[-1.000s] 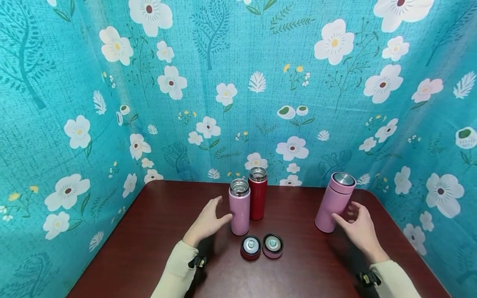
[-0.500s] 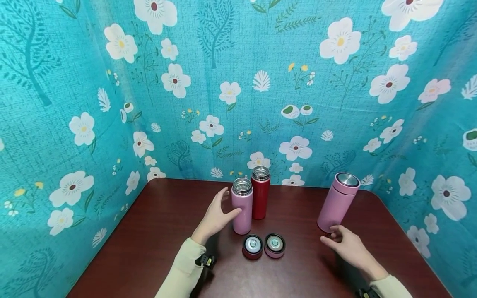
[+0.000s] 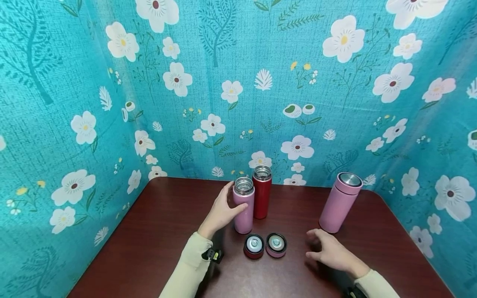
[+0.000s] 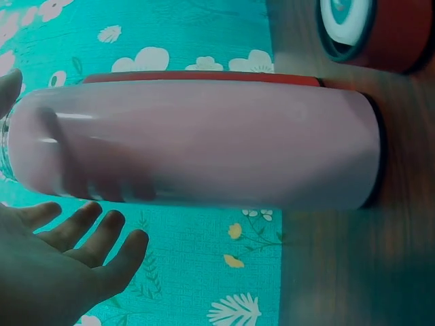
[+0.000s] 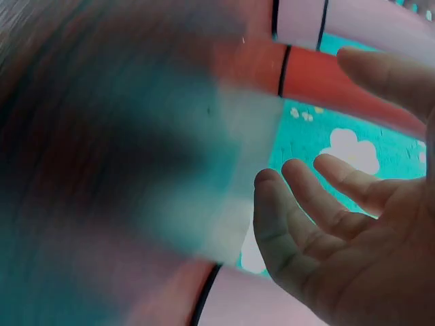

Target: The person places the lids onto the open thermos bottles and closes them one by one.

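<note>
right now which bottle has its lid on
The pink bottle on the right, apart from the others: its lid is on, while the pink bottle by the left hand and the red bottle stand open.

the right hand (image 3: 331, 251) has moved from the capped bottle (image 3: 340, 207) toward the pink lid (image 3: 276, 245); the left hand (image 3: 220, 213) reaches further around the open pink bottle (image 3: 244, 219).

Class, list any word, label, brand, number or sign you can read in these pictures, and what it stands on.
None can be read.
Open pink bottle, red bottle, capped pink bottle: no lettering seen.
Red lid, pink lid: any marks too small to read.
Flowered cloth: printed plants only, no lettering seen.
Wrist devices: too small to tell.
</note>
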Tool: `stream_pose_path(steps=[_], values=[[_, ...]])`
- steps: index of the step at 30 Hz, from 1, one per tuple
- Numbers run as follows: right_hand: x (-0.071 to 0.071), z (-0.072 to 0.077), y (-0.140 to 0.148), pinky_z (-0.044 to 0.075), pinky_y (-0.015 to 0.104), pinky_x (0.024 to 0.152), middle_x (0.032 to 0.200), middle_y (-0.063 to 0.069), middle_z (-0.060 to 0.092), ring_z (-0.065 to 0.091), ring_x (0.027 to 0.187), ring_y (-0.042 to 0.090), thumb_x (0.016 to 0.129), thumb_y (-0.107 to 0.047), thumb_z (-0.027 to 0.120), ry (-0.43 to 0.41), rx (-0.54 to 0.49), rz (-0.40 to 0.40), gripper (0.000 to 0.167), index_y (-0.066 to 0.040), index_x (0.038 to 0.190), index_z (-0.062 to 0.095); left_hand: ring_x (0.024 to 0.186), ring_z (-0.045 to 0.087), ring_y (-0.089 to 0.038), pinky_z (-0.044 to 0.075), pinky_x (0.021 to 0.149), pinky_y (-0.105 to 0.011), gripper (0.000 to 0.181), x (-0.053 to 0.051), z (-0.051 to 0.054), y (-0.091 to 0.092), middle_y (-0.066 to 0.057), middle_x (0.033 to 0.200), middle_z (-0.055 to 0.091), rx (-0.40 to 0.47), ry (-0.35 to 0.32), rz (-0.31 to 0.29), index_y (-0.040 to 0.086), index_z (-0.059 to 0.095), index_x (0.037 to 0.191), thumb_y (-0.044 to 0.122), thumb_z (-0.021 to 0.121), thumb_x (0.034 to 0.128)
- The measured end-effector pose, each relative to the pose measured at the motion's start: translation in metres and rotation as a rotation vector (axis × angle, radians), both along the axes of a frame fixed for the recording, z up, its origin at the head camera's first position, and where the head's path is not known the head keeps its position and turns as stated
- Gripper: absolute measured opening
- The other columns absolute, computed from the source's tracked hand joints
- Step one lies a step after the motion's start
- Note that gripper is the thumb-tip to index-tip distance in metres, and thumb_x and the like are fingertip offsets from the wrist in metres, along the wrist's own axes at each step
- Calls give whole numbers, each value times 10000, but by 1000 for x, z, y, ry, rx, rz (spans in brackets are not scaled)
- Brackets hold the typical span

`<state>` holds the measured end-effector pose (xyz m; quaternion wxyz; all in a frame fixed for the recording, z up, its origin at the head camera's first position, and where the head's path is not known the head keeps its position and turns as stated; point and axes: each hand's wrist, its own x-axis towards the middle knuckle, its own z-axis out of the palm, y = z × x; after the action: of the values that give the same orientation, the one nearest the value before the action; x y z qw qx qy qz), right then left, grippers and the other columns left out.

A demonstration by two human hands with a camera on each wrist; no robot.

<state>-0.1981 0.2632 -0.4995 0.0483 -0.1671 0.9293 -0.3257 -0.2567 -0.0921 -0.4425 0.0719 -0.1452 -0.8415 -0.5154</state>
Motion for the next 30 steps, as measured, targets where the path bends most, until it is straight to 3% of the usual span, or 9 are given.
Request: stream_pose_path(steps=[6, 13, 22, 30], values=[[-3, -6, -16, 494, 359, 761, 1108, 87, 568, 563, 951, 219, 727, -284, 810, 25, 23, 61, 609, -14, 1195, 530, 1226, 454, -244, 425, 960, -453, 898, -4, 3, 8, -94, 1395, 410, 70, -28, -27, 152, 226, 1485, 376, 750, 791], [-6, -10, -36, 488, 395, 778, 1135, 103, 555, 558, 967, 220, 696, -351, 824, 48, 42, 77, 727, 1, 1243, 499, 1198, 482, -307, 435, 925, -512, 871, -11, 0, 11, -145, 1358, 442, 113, -63, -54, 105, 232, 1476, 242, 762, 798], [-9, -14, -55, 479, 425, 804, 1148, 121, 553, 560, 974, 228, 685, -386, 826, 22, 17, 65, 794, 38, 1257, 473, 1148, 504, -251, 447, 899, -510, 832, -13, -4, 14, -82, 1294, 508, 91, -55, -18, 166, 285, 1444, 373, 754, 789], [-14, -19, -65, 465, 431, 836, 1118, 92, 557, 552, 972, 208, 673, -413, 825, 86, 55, 92, 768, 26, 1217, 506, 1120, 524, -236, 451, 897, -490, 782, -16, -7, 16, -79, 1257, 535, 106, -38, -7, 149, 335, 1406, 356, 760, 783]])
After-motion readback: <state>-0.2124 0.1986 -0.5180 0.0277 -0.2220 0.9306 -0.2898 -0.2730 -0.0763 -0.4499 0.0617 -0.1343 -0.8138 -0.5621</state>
